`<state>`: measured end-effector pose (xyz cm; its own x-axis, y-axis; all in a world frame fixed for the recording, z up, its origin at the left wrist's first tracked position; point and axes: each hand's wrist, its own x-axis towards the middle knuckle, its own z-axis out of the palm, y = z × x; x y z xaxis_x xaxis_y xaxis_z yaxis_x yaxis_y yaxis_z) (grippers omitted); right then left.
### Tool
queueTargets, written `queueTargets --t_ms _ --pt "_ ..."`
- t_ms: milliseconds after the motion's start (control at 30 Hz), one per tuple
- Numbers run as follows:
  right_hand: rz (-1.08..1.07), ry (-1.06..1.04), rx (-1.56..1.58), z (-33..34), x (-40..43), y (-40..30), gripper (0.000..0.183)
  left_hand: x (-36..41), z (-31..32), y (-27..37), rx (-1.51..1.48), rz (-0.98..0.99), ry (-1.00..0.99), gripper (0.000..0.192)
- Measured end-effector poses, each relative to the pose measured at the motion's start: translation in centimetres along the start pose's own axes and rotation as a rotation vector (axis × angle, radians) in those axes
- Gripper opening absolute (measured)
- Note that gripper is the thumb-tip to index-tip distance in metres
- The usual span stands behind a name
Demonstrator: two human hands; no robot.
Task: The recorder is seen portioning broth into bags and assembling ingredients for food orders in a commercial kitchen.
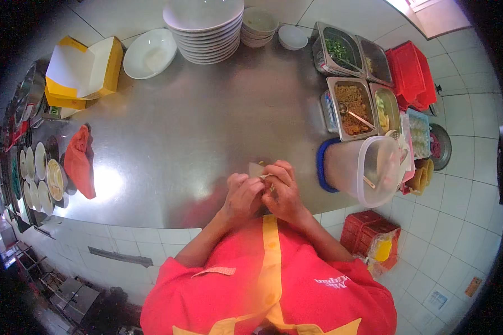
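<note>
My left hand [244,194] and my right hand [284,190] meet just above the near edge of the steel table [184,125]. Pinched between their fingertips is a small translucent packet [256,169], pale with a little yellow at its far end. My fingers cover most of it, so its material and contents cannot be told. To the right of my right hand, a clear plastic tub [343,165] with a blue rim lies on its side.
Steel pans of chopped greens [337,48] and minced topping [354,109] stand at right. Stacked white bowls [205,37] and a yellow carton [105,69] line the back. At left are a red cloth [79,163] and several small bowls [46,201]. A red crate [360,228] sits below right.
</note>
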<state>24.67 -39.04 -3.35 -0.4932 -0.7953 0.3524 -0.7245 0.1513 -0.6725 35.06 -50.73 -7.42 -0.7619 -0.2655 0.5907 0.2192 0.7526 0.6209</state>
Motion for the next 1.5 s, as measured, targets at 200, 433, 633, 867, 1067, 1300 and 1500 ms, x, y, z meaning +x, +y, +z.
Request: queueTargets --t_ms 200,433,633,867,1067,1300,1500 --pt "0.100 0.073 0.019 0.3 -0.4 -0.8 0.021 0.4 -0.7 0.7 0.091 0.017 0.029 0.027" --pt "0.151 0.094 0.026 0.2 -0.6 -1.0 0.018 0.2 -1.3 0.3 0.127 -0.014 0.051 0.024" --pt "0.118 -0.048 0.014 -1.7 0.5 -0.8 0.019 -0.1 -1.2 0.1 0.077 -0.039 0.039 0.028" --pt "-0.044 -0.167 -0.048 -3.9 3.0 -0.2 0.020 -0.7 -0.9 -0.3 0.082 -0.008 0.046 0.026" --pt "-0.283 -0.372 -0.100 -4.9 4.6 0.0 0.021 -0.2 -1.1 -0.5 0.093 0.053 0.075 0.027" --pt "-0.378 -0.465 -0.072 -4.7 4.8 0.5 0.017 0.5 -1.6 -0.2 0.054 0.034 0.050 0.026" --pt "-0.276 -0.528 0.003 -4.2 4.4 0.9 0.024 0.1 -1.1 -0.5 0.020 0.032 0.033 0.024"
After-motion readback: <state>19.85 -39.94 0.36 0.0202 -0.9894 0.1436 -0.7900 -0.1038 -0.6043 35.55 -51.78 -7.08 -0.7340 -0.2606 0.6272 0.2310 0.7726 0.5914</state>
